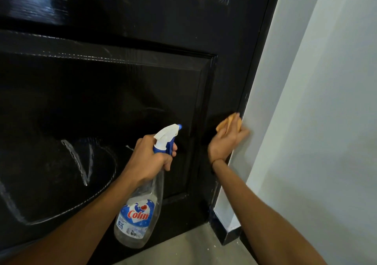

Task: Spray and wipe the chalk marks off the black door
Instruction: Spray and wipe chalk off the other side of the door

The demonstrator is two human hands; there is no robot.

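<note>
The black door (126, 93) is filling most of the view, and white chalk marks (81, 162) are still showing on its lower panel, on the left side. The left hand (151, 156) is wrapping its fingers tight around the neck of the spray bottle (140, 199), with a finger lying by the trigger. The nozzle is pointing at the dark panel, a little to the right of the chalk. The right hand (226, 140) is pressing an orange cloth (228, 125) flat against the right edge of the door, just beside the grey wall (316, 121). Its fingers are lying spread over the cloth, not curled. The cloth is sitting well apart from the chalk, so I think the wiping there is not cleaning any marks. If the spray is going out now, it may be missing the chalk and wetting only clean door. Drips may be running down to the floor (183, 250). The cloth may also be rubbing the wall and leaving a smudge.
</note>
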